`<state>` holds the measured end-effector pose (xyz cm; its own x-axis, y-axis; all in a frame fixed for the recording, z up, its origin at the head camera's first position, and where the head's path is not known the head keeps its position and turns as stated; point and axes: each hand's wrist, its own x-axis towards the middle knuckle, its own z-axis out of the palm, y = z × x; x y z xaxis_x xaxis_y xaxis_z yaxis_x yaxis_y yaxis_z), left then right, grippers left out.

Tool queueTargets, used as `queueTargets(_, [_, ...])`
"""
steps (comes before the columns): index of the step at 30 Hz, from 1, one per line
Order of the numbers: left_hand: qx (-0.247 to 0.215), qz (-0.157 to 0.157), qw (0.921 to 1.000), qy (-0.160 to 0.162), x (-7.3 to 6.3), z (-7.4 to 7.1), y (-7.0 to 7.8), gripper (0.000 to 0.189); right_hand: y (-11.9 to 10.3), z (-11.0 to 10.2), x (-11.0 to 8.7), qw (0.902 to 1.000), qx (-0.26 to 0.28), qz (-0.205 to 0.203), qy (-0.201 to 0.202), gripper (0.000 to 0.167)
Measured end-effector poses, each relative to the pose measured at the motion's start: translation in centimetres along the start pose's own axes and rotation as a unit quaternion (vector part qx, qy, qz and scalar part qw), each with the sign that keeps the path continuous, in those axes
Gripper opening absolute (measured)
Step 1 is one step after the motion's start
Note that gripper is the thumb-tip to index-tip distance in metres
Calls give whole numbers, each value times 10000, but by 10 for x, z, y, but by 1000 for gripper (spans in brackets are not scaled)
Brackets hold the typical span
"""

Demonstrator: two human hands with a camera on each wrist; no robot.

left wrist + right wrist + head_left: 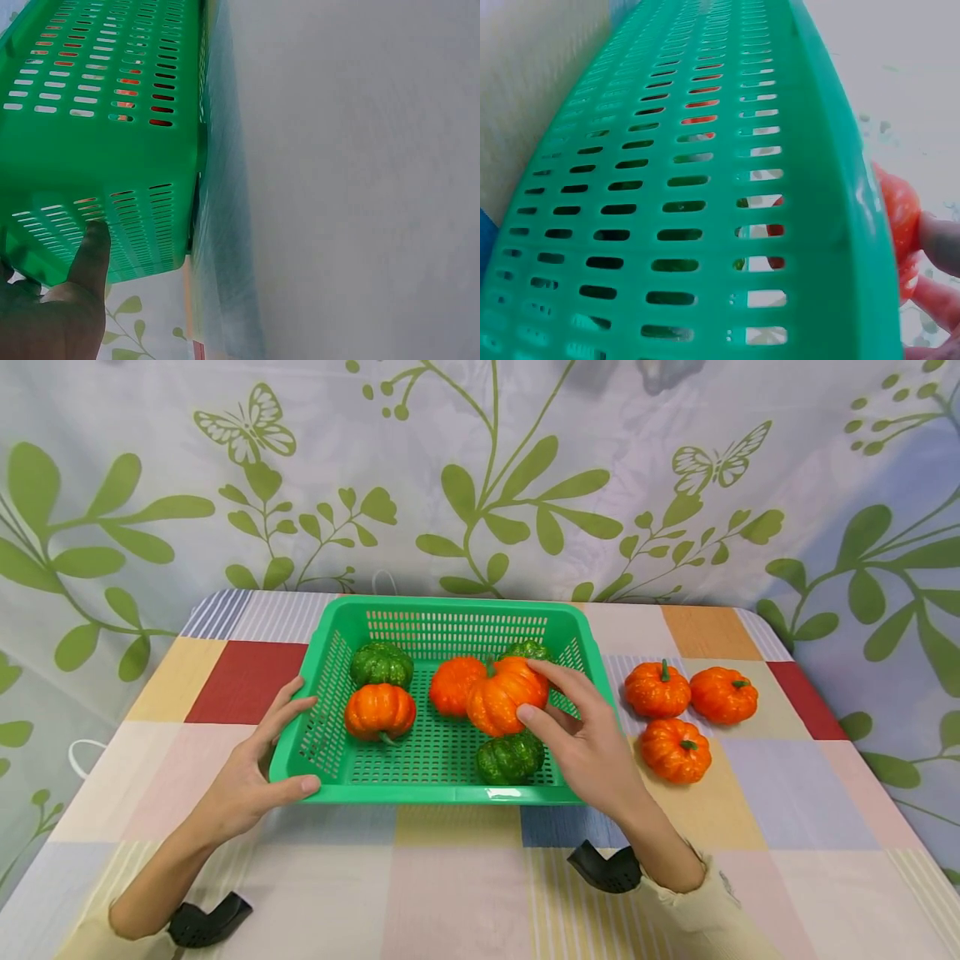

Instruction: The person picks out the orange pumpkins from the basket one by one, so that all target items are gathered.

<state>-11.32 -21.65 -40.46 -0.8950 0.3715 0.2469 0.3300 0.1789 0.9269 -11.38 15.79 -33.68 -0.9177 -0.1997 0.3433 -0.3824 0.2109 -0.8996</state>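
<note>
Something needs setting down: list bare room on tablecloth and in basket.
Bare: tablecloth between the forearms, in front of the basket; tablecloth right of the three loose orange pumpkins; basket floor left of the front green pumpkin. Crowded: the basket's right half, around the right hand.

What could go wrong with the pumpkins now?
The right grip has only thumb and fingertips on the orange pumpkin, which looks smooth, so it might slip and knock the green pumpkin near the front rim.

The left grip touches the basket at its left end. A hard push might slide it right, into the three loose pumpkins outside.
</note>
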Motion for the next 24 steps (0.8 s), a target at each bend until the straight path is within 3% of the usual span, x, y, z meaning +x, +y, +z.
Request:
queueTargets(9, [-8, 32, 10000, -13, 0, 0, -1, 81, -5, -11, -14, 9994, -97, -264, 202, 52])
queueTargets(18, [8, 38, 10000, -1, 0, 0, -1, 80, -6, -21, -26, 9950, 451, -802, 398, 54])
queueTargets(24, [-77, 94, 9999, -71, 0, 0, -1, 80, -3, -31, -33, 9931, 596, -886, 494, 49])
